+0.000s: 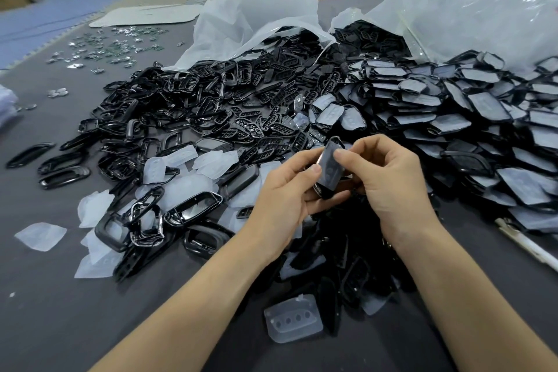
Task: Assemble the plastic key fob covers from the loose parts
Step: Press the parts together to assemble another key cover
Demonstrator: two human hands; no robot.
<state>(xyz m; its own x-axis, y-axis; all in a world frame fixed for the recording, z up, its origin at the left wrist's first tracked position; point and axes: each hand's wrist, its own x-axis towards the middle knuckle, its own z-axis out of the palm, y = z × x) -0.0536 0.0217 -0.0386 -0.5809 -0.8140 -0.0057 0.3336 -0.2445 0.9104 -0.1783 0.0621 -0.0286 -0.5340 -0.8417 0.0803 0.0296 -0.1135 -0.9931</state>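
Gripped between left hand (283, 190) and right hand (389, 178), a key fob cover (330, 164) hangs amid black frames (181, 90), translucent pads (210, 161).

A key fob cover (328, 170) sits between the fingers (347, 160). Left of the fingers lie loose frames (187, 90); beyond them, button plates (256, 127) lie before a bag (250, 21); to their right, stacked covers (453, 106); nearer than them, a silicone pad (293, 320) on the table (60, 296).

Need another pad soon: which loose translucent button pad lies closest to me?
The translucent pad lying alone between the forearms, showing four round dimples in a row; the other loose pads lie farther up the table.
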